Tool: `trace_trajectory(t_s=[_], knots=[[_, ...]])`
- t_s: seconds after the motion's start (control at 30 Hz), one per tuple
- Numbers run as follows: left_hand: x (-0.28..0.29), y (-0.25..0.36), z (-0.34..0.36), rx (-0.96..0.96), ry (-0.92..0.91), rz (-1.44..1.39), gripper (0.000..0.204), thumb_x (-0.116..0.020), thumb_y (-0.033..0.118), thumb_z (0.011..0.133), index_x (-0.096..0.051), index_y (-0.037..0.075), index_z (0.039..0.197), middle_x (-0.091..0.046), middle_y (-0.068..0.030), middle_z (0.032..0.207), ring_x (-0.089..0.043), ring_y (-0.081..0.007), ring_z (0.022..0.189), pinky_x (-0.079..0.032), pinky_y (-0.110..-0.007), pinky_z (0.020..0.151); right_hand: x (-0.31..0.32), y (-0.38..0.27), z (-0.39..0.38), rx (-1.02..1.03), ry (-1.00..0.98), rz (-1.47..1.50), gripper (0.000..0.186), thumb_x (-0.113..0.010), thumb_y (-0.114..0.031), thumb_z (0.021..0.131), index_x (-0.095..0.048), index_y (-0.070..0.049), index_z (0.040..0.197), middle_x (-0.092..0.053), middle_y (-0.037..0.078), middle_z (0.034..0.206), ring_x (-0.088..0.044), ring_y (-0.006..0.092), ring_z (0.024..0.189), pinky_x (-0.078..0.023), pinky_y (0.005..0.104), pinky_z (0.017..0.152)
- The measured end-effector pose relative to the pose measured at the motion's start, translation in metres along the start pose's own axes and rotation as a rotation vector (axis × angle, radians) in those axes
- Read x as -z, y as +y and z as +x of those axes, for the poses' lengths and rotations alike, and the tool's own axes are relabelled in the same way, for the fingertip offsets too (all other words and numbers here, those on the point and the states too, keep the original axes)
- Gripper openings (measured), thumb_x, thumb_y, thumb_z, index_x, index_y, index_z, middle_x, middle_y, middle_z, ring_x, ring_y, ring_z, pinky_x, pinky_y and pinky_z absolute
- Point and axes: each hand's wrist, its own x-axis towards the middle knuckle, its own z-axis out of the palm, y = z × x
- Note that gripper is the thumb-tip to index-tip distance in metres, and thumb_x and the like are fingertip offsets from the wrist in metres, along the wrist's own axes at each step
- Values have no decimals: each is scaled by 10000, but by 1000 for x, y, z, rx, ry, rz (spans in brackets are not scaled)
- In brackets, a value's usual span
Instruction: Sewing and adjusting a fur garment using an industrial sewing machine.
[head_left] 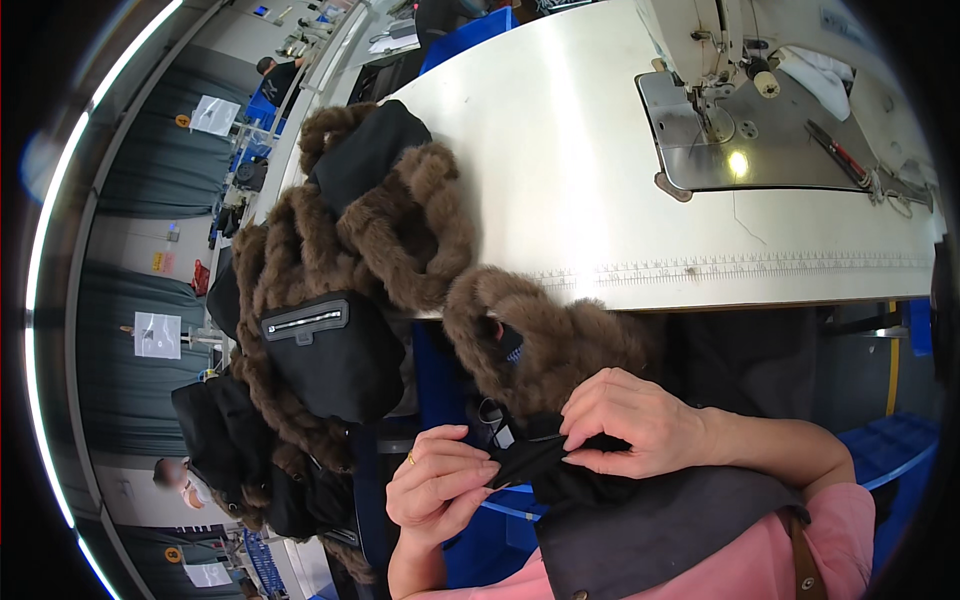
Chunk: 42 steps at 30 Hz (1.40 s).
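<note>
My left hand (440, 485) pinches the edge of a piece of black fabric (525, 462) near the bottom centre, low in front of the table. My right hand (640, 425) grips the same fabric just to the right, thumb and fingers closed on it. A loop of brown fur trim (580, 350) lies just above the fabric, hanging over the table's front edge; whether it is joined to that fabric I cannot tell. A small tag (503, 437) shows beside my left hand's fingertips.
Fur-trimmed black pieces (330, 365) are heaped at the left, one with a zipped pocket. A white table (540, 200) carries a sewing machine (700, 80) and red-handled tool (835, 150). Blue bins (880, 445) sit below. Two other people (185, 485) are in the far left background.
</note>
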Motion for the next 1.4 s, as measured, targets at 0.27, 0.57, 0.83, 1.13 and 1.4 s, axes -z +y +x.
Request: trace_trajectory(t_s=[0.27, 0.57, 0.83, 1.13, 1.4], knots=[[2, 3, 10, -18, -34, -18, 149, -792, 85, 708, -721, 23, 823, -711, -85, 754, -690, -245, 737, -513, -461, 859, -4, -13, 11, 36, -30, -128, 222, -772, -141, 746, -643, -76, 914, -614, 26, 975, -598, 222, 893, -481, 330, 775], [2, 13, 19, 80, -64, -41, 235, -857, 62, 663, -726, 17, 853, -713, -63, 786, -690, -213, 768, -530, -424, 875, -6, -44, 31, -41, -101, 114, 305, -697, -137, 822, -628, 12, 1079, -538, 149, 1269, -524, 308, 1124, -440, 390, 959], [2, 14, 18, 128, -74, -86, 239, -845, 15, 661, -716, 0, 861, -707, -91, 807, -686, -210, 765, -535, -430, 879, -8, -36, 27, -115, -98, 391, 318, -681, -63, 827, -633, -19, 1138, -532, 153, 1301, -523, 316, 1141, -446, 384, 969], [-2, 27, 29, 6, -133, 183, 252, -836, 8, 670, -698, 14, 881, -680, -74, 787, -666, -207, 757, -552, -418, 879, -2, -46, 36, -181, -77, 1, 195, -720, -203, 851, -685, -43, 957, -627, 90, 1154, -567, 275, 1035, -488, 357, 880], [-6, 33, 31, -13, -145, 209, 310, -854, 30, 668, -674, 10, 919, -671, -62, 803, -660, -210, 759, -565, -420, 871, -11, -49, 33, -285, 54, 254, 131, -731, -138, 827, -648, -39, 844, -631, 83, 1095, -582, 250, 1016, -489, 338, 872]])
